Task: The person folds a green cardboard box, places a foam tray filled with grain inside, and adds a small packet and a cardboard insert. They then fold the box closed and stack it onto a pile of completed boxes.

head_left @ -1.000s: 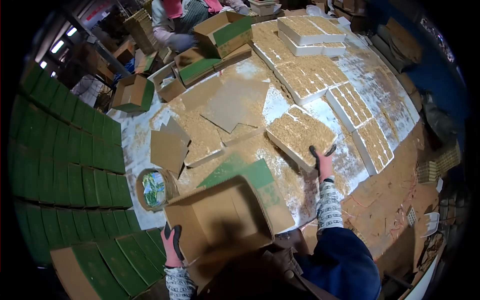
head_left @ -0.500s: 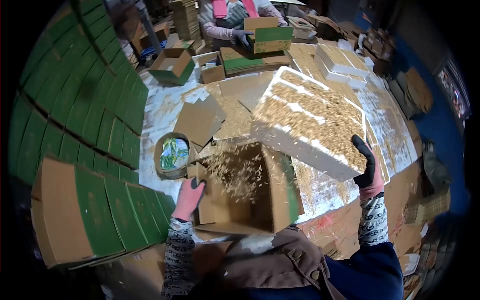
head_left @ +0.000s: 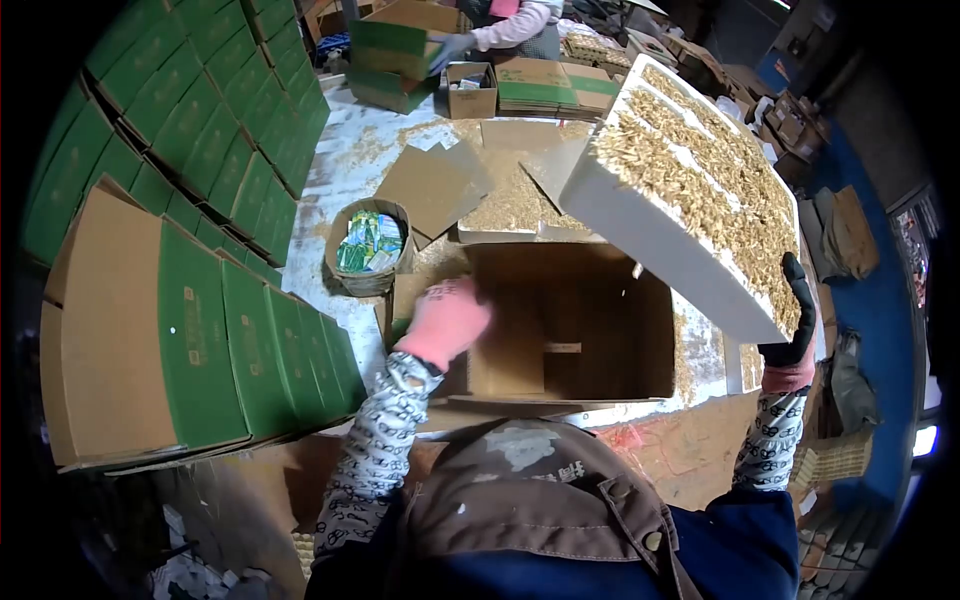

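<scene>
My right hand (head_left: 792, 318), in a pink and black glove, grips the near right edge of a white foam box (head_left: 680, 240). The box is tilted, and tan husks (head_left: 700, 165) cover its top between white ribs. Below and left of it stands an open cardboard box (head_left: 610, 340) with a small pale strip inside. A few loose husks show at its far rim. At the cardboard box's left edge is my left hand (head_left: 450, 322) in a pink glove, blurred, its fingers hidden from view.
A round tub (head_left: 372, 250) of green and white packets stands left on the husk-strewn table (head_left: 330, 180), near cardboard sheets (head_left: 425, 190). Green cartons (head_left: 200, 340) are stacked along the left. Across the table, a co-worker's gloved hand (head_left: 452, 50) touches a green carton (head_left: 400, 45).
The foam box has tipped more steeply, and the stream of falling husks has mostly stopped. The cardboard box has turned and shifted right. The co-worker has moved a green carton to the left.
</scene>
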Available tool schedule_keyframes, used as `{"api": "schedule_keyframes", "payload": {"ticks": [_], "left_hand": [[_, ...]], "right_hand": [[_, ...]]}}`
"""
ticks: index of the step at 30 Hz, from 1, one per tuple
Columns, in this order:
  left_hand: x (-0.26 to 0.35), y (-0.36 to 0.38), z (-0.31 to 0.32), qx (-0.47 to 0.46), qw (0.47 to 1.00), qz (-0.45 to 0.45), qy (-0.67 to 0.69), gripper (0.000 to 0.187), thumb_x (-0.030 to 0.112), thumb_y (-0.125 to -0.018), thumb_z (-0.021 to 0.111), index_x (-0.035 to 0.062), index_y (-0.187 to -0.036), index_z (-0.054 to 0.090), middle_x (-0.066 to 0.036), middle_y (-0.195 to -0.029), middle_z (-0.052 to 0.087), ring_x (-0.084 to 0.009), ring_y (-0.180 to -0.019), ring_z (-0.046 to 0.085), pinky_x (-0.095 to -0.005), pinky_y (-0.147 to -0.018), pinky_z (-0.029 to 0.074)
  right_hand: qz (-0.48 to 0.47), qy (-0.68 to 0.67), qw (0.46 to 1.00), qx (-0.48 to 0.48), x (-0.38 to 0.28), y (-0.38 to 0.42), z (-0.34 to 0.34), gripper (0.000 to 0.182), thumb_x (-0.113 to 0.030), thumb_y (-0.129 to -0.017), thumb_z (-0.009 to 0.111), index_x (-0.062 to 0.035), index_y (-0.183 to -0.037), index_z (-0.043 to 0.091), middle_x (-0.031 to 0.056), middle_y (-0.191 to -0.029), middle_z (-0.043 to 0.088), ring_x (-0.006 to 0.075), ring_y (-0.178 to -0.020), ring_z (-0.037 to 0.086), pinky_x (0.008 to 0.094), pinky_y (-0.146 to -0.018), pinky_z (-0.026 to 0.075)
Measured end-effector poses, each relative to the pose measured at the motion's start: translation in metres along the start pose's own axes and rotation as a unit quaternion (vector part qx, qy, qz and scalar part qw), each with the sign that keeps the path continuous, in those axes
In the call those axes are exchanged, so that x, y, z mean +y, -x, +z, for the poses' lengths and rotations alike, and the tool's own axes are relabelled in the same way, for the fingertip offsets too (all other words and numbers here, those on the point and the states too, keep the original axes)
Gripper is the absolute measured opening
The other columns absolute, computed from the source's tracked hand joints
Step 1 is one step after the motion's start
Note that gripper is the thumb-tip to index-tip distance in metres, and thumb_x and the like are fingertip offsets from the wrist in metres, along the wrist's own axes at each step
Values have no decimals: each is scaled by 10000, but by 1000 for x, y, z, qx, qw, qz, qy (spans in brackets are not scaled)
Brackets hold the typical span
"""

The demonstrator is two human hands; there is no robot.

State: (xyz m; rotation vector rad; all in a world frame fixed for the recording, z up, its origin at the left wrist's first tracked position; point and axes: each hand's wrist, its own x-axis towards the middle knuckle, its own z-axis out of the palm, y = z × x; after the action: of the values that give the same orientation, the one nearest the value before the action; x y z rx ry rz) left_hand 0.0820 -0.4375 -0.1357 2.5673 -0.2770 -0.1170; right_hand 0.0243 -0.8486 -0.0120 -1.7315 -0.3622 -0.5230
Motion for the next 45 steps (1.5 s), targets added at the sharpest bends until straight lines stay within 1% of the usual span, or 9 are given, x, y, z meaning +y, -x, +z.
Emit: {"api": "schedule_keyframes", "payload": {"ticks": [6, 9, 17, 26, 31, 34, 36, 40, 45], "left_hand": [[-12, -22, 91, 135, 955, 134, 228, 385, 230, -773, 600, -3, -1076, 547, -195, -983, 606, -349, -932, 581, -421, -802, 463], [-34, -17, 104, 88, 895, 30, 437, 367, 188, -798, 607, -3, -1104, 541, -192, -1077, 585, -339, -971, 571, -405, -831, 451], [21, 25, 49, 63, 946, -68, 310, 433, 227, -803, 650, -32, -1132, 540, -225, -999, 599, -340, -943, 567, -369, -829, 439], [-10, 35, 29, 52, 946, -53, 316, 503, 163, -748, 685, -24, -1186, 523, -204, -1053, 602, -316, -1003, 575, -331, -879, 444], [-16, 51, -22, -10, 940, -123, 317, 450, 129, -806, 647, -34, -1203, 513, -171, -1044, 615, -245, -960, 595, -317, -832, 455], [-71, 34, -16, 89, 925, -183, 319, 259, 146, -832, 635, 5, -1046, 599, -156, -931, 625, -259, -856, 605, -335, -756, 472], [-135, -4, 0, 219, 900, -161, 340, 217, 177, -829, 636, 27, -984, 629, -163, -922, 633, -272, -857, 609, -365, -741, 485], [-194, -65, 7, 176, 948, -214, -154, 526, 358, -714, 713, 35, -1101, 561, -163, -1088, 584, -324, -1096, 498, -397, -933, 392], [-232, -94, 25, 75, 947, -299, -92, 387, 311, -744, 688, 57, -1021, 598, -156, -998, 618, -326, -974, 571, -419, -846, 449]], "right_hand": [[322, -174, 929, 59, -17, 24, 41, 365, -122, -878, 504, 63, -1191, 536, 146, -1225, 553, 223, -1140, 522, 328, -1006, 394], [296, 5, 946, -133, 9, 40, 34, 445, -128, -823, 602, 34, -1228, 517, 130, -1228, 553, 214, -1147, 511, 319, -1024, 349], [413, 70, 890, -179, 38, 42, 66, 626, -181, -759, 731, 29, -1284, 461, 44, -1028, 646, 105, -867, 578, 269, -799, 470], [180, 560, 649, -483, 111, 65, 108, 460, -403, -732, 685, -7, -935, 567, 175, -843, 643, 348, -760, 633, 416, -638, 513], [259, 190, 938, -129, 108, -79, 120, 498, -248, -746, 719, -12, -1160, 575, 163, -965, 659, 217, -825, 647, 337, -747, 502], [27, 479, 869, -121, 305, -120, 112, 1021, -404, -663, 770, -45, -1421, 189, 245, -1323, 413, 379, -1181, 449, 432, -942, 406], [191, 618, 740, -183, 343, -130, 131, 1203, -460, -548, 823, -51, -1434, 120, 231, -1425, 264, 417, -1283, 303, 538, -982, 344], [100, 625, 709, -310, 416, -116, 145, 975, -374, -622, 784, -43, -1382, 273, 211, -1220, 493, 375, -1073, 515, 431, -867, 456], [100, 575, 718, -378, 330, -118, 142, 893, -369, -655, 749, -57, -1368, 313, 180, -1149, 548, 308, -1030, 549, 413, -825, 458]]}}
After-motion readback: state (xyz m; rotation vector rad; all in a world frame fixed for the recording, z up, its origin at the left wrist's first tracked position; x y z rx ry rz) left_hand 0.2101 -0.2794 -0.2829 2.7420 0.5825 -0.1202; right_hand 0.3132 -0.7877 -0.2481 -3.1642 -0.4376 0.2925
